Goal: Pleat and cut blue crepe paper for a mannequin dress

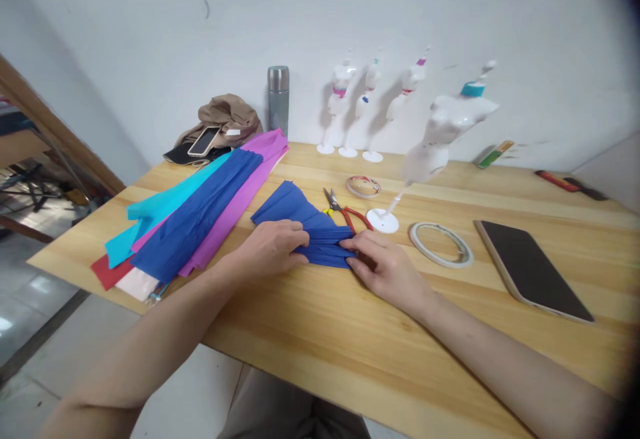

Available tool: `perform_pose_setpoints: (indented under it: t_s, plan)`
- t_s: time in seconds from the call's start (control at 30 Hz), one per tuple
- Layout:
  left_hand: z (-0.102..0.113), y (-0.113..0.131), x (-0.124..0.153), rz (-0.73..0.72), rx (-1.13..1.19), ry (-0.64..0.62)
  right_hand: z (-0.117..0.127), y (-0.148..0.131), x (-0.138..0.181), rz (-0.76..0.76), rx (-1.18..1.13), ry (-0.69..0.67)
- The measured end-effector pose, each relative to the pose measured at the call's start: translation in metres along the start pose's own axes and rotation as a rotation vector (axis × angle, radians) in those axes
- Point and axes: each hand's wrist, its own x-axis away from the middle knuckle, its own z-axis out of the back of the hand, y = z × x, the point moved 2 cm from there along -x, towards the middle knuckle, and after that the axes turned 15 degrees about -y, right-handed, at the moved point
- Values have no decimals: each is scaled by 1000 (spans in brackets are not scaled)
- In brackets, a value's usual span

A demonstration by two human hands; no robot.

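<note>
A strip of dark blue crepe paper or thin cloth (290, 203) lies on the table before me, its near part gathered into narrow pleats and its far left end fanned out flat. My left hand (277, 246) pinches the pleated part from the left, fingers curled over it. At the right end of the pleats, my right hand (377, 260) grips the edge between thumb and fingers. Just behind the pleats are red-handled scissors (350, 214), blades apart, partly hidden by the blue strip and my right hand.
Colourful strips (200, 219) lie at the left. Small white mannequins stand along the wall, a larger mannequin (433, 146) nearer. Tape rolls (441, 244), a tablet-like device (537, 269), a utility knife (560, 182), a thermos (279, 99) and a brown cloth bundle (230, 116) sit around.
</note>
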Motion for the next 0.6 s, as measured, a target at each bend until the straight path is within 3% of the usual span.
perform_pose_setpoints:
  t_s: [0.6]
  plan:
    - [-5, 7, -5, 26, 25, -13, 5, -4, 0, 70, -42, -26]
